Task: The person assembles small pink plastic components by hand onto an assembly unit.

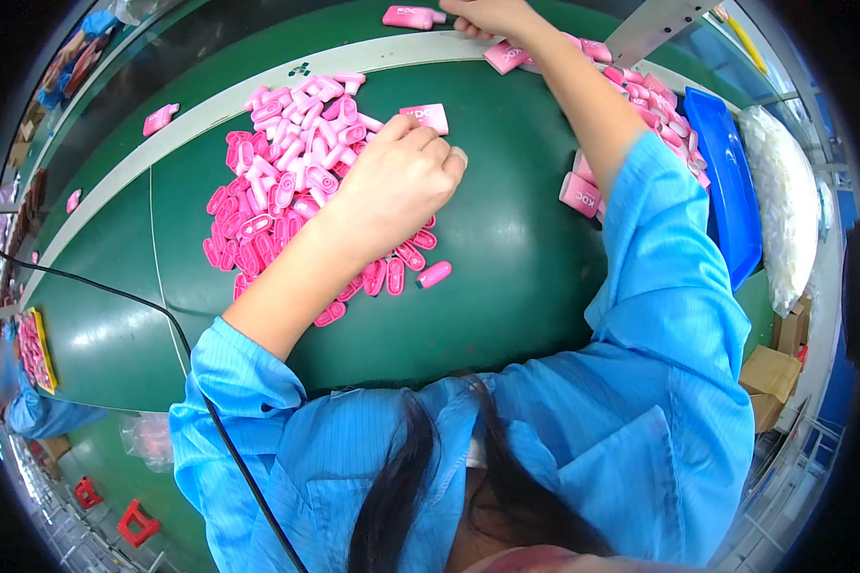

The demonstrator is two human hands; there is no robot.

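My left hand (pixel 406 181) is closed, fingers curled, over the green work surface (pixel 516 248). From beyond its knuckles sticks out a flat pink vape body (pixel 433 116), which it grips; the fingertips are hidden. Beside and beneath that hand spreads a heap of pink mouthpiece caps (pixel 282 186), several turned hollow side up. One small pink cap (pixel 434 275) lies apart, nearer to me. My right hand (pixel 497 17) reaches over the far white rail, its fingers pinched at the narrow end of a pink vape (pixel 411 17) on the green belt.
At the right, pink vape bodies (pixel 581 191) lie under my right arm, beside a larger pile (pixel 655 100). A blue tray (pixel 721 181) and a filled clear bag (pixel 779 205) stand farther right. A metal post (pixel 655 33) rises there. A black cable (pixel 96 283) crosses my left sleeve.
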